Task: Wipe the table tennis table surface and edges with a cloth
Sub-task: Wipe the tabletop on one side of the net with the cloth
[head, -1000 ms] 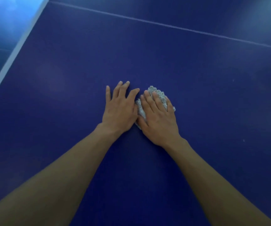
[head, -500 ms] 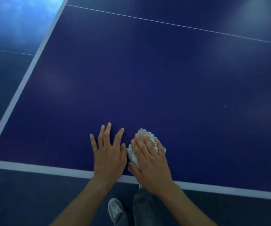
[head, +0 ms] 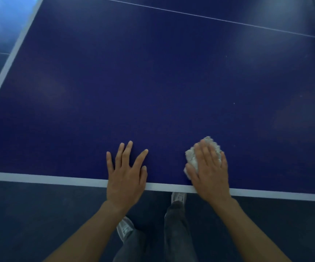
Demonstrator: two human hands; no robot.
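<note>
Under my right fingers (head: 206, 154) the cloth (head: 191, 160) is a nubbly, fluffy off-white fabric, rough-looking. Ahead of my fingers the counter (head: 152, 91) is smooth dark blue with a soft sheen and pale light patches. Its white edge stripe (head: 58, 179), behind my fingers, looks flat and matt. My trousers (head: 177, 233) are dull grey cloth.
</note>
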